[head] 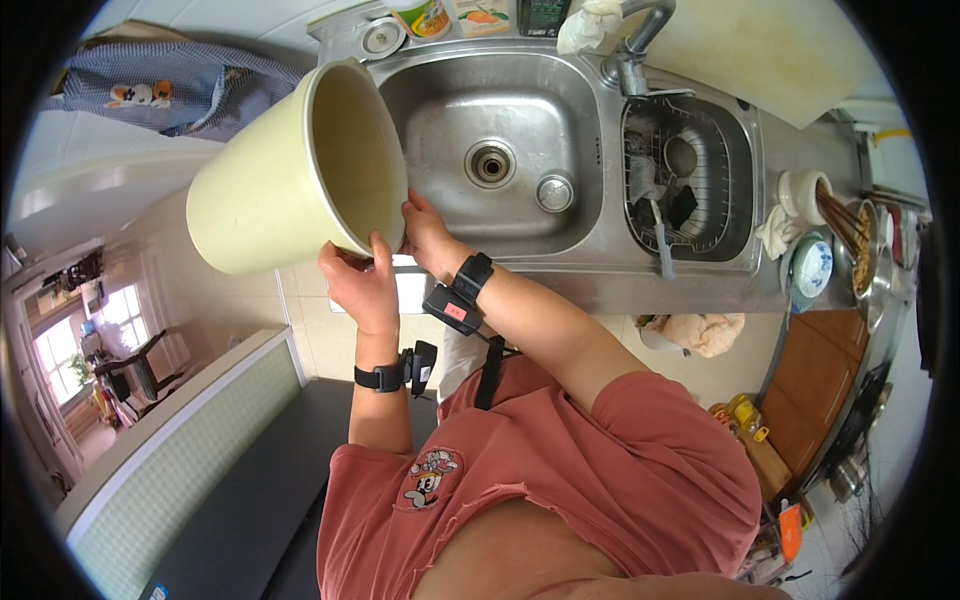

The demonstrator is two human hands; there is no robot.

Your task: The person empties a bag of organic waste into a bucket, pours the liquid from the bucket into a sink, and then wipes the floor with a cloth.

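Observation:
A tall pale yellow plastic bin point(251, 180) is tilted on its side at the left of the sink, its mouth turned towards the basin. My left hand point(364, 281) grips the near part of its rim, fingers and thumb on either side of the edge. Close by, my right hand point(427, 232) also has hold of the rim, on the side towards the basin; part of its grip is hidden behind the bin. Inside, the bin's wall looks yellowish, and its bottom is in shadow. The large stainless steel sink basin point(442, 97) lies to the right of the bin.
A drain strainer point(555, 193) rests in the basin below the faucet point(626, 64). The smaller basin holds a wire basket point(712, 217) with a grey-handled brush point(660, 240). Chopsticks point(836, 217) and bowls point(811, 262) stand at right; an apron point(172, 90) hangs at left.

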